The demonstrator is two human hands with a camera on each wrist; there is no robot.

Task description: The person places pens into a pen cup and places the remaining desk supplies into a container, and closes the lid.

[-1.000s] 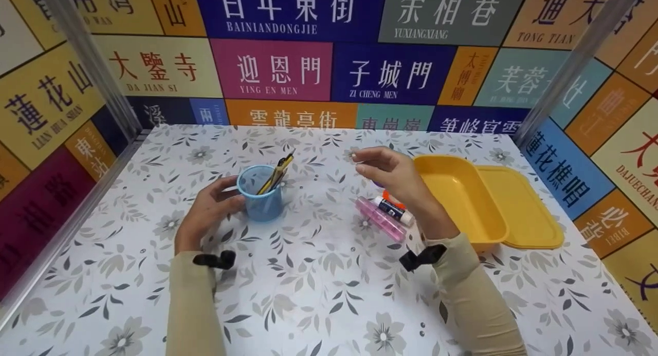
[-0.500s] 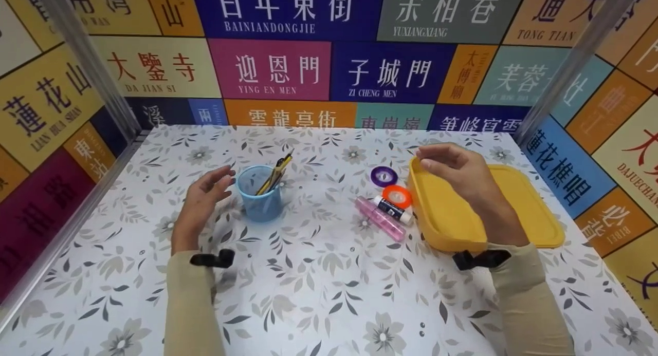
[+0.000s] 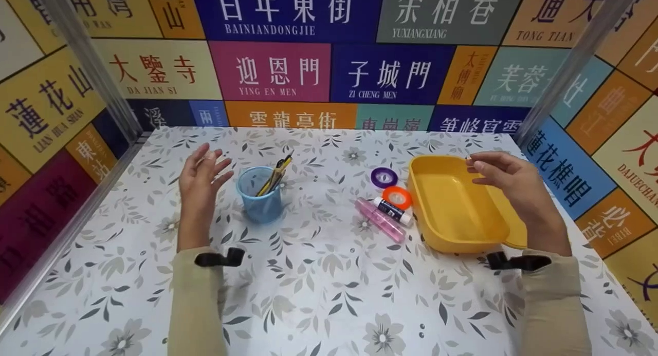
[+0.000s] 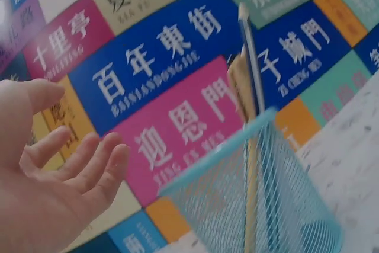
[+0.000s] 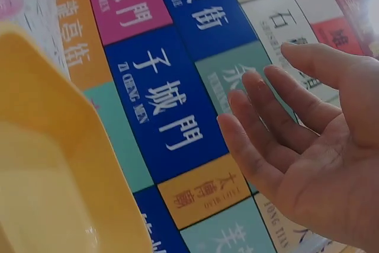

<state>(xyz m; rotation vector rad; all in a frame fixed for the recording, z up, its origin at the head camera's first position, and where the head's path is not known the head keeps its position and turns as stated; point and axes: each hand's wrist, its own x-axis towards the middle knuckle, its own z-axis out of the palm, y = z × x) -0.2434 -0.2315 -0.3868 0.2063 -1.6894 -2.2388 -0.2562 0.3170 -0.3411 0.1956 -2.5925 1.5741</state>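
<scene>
My left hand (image 3: 199, 179) is raised to the left of a light blue mesh pen cup (image 3: 261, 207), its fingers loosely spread and holding nothing. Several pencils (image 3: 275, 176) lean in the cup toward its right side. In the left wrist view the relaxed fingers (image 4: 98, 170) stand apart from the cup (image 4: 219, 188). On the other side, my right hand (image 3: 519, 189) hovers over the right edge of a yellow box (image 3: 452, 207) with nothing in its grasp. The right wrist view shows that palm (image 5: 314, 164) with fingers gently bent, away from the box wall (image 5: 89, 128).
A yellow lid (image 3: 515, 238) lies flat beside the box, partly hidden by the right hand. Left of the box are a purple tape roll (image 3: 378, 183), an orange tape roll (image 3: 389, 192), a glue stick (image 3: 393, 212) and a pink translucent tube (image 3: 380, 221). Sign-patterned walls (image 3: 288, 71) enclose the flowered tabletop (image 3: 308, 294).
My left hand has let go of the pen cup and lifted up and away from it. My right hand has moved right, from above the tape rolls to the box's far right edge.
</scene>
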